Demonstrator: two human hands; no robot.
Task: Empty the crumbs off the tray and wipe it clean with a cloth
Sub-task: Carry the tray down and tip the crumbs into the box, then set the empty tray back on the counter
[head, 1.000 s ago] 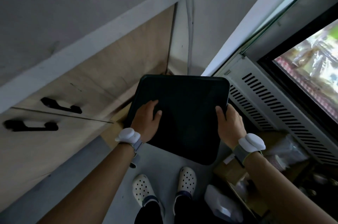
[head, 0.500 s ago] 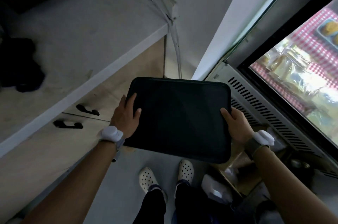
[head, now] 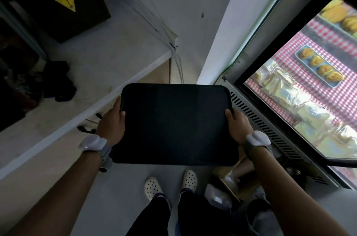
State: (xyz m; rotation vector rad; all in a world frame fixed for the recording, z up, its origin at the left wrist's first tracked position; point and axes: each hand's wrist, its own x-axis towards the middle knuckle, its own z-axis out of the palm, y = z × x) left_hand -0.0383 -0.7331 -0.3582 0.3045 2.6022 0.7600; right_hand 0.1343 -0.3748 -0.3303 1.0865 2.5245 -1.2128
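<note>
Fingers point(head: 117, 105) of my left hand point(head: 111, 122) curl over the left rim of the dark tray point(head: 175, 123), thumb on top, and my right hand point(head: 238, 125) clamps the right rim the same way. I hold the tray roughly level in the air above the floor point(head: 116, 187), beside the front edge of the white counter point(head: 108, 66). A glass display case point(head: 301, 89) with pastries stands close on the right.

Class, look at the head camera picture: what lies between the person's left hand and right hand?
In the head view the black tray fills that stretch: the left hand grips its left edge, the right hand its right edge. Its surface looks bare.
</note>
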